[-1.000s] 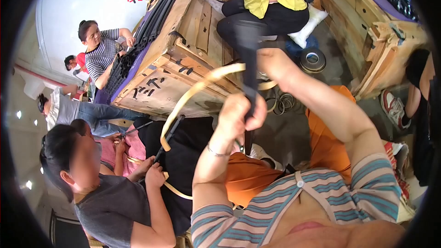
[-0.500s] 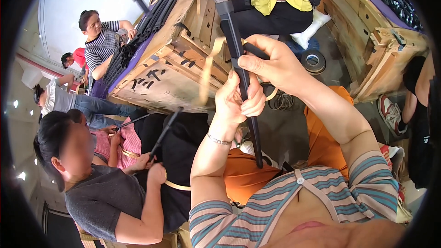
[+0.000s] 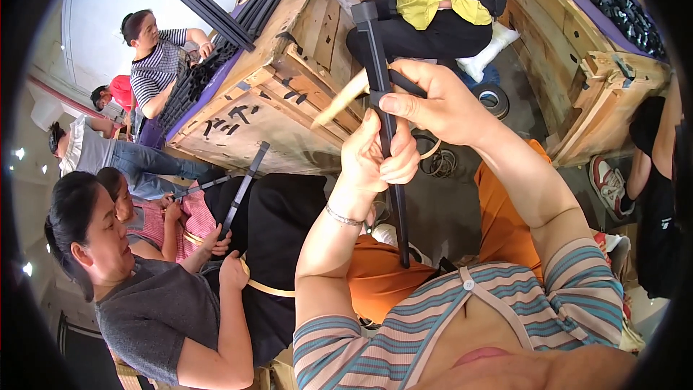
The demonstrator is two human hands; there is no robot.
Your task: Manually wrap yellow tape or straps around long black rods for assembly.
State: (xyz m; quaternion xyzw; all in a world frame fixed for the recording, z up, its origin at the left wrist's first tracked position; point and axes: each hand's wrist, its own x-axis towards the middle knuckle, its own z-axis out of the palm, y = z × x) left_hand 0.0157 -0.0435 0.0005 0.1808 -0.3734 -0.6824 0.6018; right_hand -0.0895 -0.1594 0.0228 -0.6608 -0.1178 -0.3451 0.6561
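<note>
A long black bar [image 3: 397, 206], with a blocky top end and a narrower lower end, stands nearly upright in front of my chest. Closed around its middle is my left hand [image 3: 377, 155], thumb pointing up along it. My right hand [image 3: 433, 97] pinches a black strip [image 3: 409, 83] against the bar just above, thumb pressed on the bar's face. A pale yellow band [image 3: 345, 99], blurred, sticks out to the left of the bar at this height. More of a similar thin band curves below my right hand. My fingers partly hide where strip and bar meet.
On the left a seated person [image 3: 166, 303] handles another dark bar [image 3: 244, 186] and a yellow band. Black bars lie on a purple-covered wooden crate [image 3: 245, 130]. A second crate [image 3: 613, 101] holds small dark parts. Black tape rolls [image 3: 493, 100] and looped bands [image 3: 438, 164] lie on the floor.
The yellow band has swung from hanging down to slanting out leftward. My hands stay nearly in place on the bar. Another person's hand has appeared at the top left with several black bars.
</note>
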